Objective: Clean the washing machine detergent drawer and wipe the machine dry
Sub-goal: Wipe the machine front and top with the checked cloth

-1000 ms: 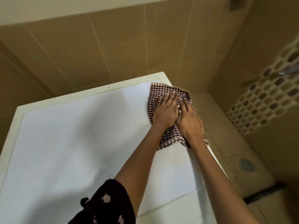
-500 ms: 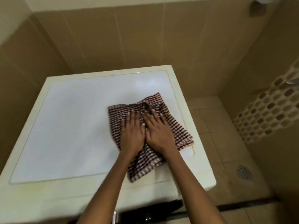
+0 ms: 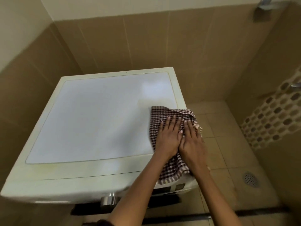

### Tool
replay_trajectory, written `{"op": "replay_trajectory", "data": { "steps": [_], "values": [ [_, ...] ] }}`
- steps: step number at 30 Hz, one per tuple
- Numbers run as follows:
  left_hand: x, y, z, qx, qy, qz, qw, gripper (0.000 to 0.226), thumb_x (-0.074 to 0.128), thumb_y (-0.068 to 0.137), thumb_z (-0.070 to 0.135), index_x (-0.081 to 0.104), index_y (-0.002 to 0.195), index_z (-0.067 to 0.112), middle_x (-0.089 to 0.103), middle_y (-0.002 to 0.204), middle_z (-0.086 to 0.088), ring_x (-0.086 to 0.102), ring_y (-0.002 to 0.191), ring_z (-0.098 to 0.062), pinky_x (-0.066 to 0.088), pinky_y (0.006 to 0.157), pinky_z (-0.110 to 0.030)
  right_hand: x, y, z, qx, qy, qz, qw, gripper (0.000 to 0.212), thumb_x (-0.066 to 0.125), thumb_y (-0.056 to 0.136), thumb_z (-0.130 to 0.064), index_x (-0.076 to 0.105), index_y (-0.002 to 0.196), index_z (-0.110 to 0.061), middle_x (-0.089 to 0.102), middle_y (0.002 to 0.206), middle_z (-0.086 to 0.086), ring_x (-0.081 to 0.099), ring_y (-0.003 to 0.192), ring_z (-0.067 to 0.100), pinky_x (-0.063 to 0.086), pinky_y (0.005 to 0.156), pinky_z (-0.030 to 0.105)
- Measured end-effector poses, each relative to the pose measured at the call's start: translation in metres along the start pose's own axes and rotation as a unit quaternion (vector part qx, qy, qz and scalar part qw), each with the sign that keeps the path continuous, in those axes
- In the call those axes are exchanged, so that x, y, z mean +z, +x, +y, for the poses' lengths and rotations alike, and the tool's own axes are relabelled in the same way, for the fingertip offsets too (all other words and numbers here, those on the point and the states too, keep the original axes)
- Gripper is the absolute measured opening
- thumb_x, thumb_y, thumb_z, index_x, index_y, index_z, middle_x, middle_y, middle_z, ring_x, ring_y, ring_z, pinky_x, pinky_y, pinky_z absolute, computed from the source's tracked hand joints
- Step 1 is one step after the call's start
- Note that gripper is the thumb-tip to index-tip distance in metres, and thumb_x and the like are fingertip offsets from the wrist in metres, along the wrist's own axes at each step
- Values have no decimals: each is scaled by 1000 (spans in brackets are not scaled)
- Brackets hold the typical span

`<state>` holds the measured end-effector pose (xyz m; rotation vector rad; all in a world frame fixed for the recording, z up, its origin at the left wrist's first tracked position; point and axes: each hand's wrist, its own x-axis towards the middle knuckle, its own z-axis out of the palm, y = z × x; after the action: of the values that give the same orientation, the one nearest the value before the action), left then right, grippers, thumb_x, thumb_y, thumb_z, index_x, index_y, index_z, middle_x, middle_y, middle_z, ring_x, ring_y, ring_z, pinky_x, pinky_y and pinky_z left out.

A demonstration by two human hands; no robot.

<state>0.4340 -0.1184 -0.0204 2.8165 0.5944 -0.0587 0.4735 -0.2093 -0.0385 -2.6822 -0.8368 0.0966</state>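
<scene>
Presses checked cloth (image 3: 160, 116) flat onto washing machine (image 3: 97, 119) top with both grips, at right front corner. Lays left grip (image 3: 167, 137) palm down on cloth's middle, fingers straight, slightly spread: released, no curl, no pinch. Sets right grip (image 3: 193, 142) just beside it, inner edges touching, fingers straight on fabric as well: released too, grasping nothing. Traps cloth under both palms; bunches it into wrinkles just ahead of fingertips, far hem lying past them toward back wall. Notes brown-and-white check with striped hem at near corner. Drapes cloth's right side over top's right edge, beyond right grip's fingers. Runs near corner back between left forearm (image 3: 138, 185) and right forearm (image 3: 211, 185) to front rim, just above control panel (image 3: 172, 188). Reads remaining top as white panel inside cream frame, left of and behind the grips. Shows chrome knob (image 3: 109, 199) under front rim, just left of left forearm; dark display windows (image 3: 162, 191) on control panel between the two forearms. Tucks machine into corner of tan tiled wall (image 3: 146, 43), back and left sides near it. Puts tiled floor (image 3: 228, 157) to the right, with round metal drain (image 3: 250, 179) set in it, well apart from machine. Adds mosaic strip (image 3: 273, 118) on right wall, plus metal fixture (image 3: 263, 4) high at top right, too blurred to identify.
</scene>
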Motion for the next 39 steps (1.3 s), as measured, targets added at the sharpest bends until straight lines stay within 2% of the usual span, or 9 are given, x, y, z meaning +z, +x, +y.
{"op": "replay_trajectory", "data": {
  "steps": [5,13,16,20,23,26,29,34,39],
  "values": [
    [11,-53,-45,-92,50,58,993,57,17,97,34,55,129,7,57,132,-12,55,122,-26,40,104,-43,8,-35,-48,-75,-48,41,995,54,21,94,-38,50,135,-16,50,140,0,40,135,24,19,107,45],
    [19,-94,-24,-171,40,52,983,71,-1,100,34,56,127,1,55,132,-17,53,124,-31,22,106,-40,1,-52,-25,-240,-32,0,970,46,30,94,-36,54,131,-23,54,135,-8,46,130,15,25,104,37],
    [18,-75,3,-143,39,62,987,76,-8,98,32,53,129,1,52,136,-15,50,127,-28,26,113,-42,-8,-45,1,-206,-11,27,978,42,33,93,-34,61,122,-25,60,128,-10,53,121,13,29,100,31],
    [18,-42,38,-58,-7,37,998,85,-22,76,38,10,149,8,7,158,-7,2,147,-22,-11,113,-35,-7,-34,32,-116,156,61,979,43,35,90,-29,61,122,-14,58,129,0,44,120,17,29,100,21],
    [19,-15,55,-6,-1,38,999,84,-18,77,39,12,150,12,8,159,-4,-2,147,-19,-13,113,-31,-10,-19,50,-31,275,60,959,33,47,91,-8,60,122,-4,58,124,9,48,114,15,30,98,13],
    [21,13,75,23,50,-17,998,53,20,94,28,43,137,7,35,150,-8,11,146,-22,-7,117,-34,-10,-13,68,8,302,30,953,29,49,87,8,65,110,1,64,99,4,52,89,-5,36,78,1],
    [22,34,95,53,161,-47,984,30,34,97,15,60,107,5,63,117,-14,52,116,-27,25,111,-36,-7,-12,84,26,266,41,963,25,53,78,11,69,89,-4,55,80,-4,53,73,8,37,65,21],
    [24,55,118,53,-107,-58,991,25,32,95,6,47,114,4,63,107,-21,60,98,-36,46,82,-41,-42,7,124,94,281,111,949,48,45,73,21,71,102,-6,63,92,5,57,86,14,34,74,0],
    [-25,66,168,64,-267,-107,956,30,31,100,11,54,114,-1,61,116,-24,58,108,-34,40,86,-36,-108,18,153,58,332,175,925,47,43,79,16,74,95,-16,63,93,-2,57,89,9,39,80,4]
  ]
}}
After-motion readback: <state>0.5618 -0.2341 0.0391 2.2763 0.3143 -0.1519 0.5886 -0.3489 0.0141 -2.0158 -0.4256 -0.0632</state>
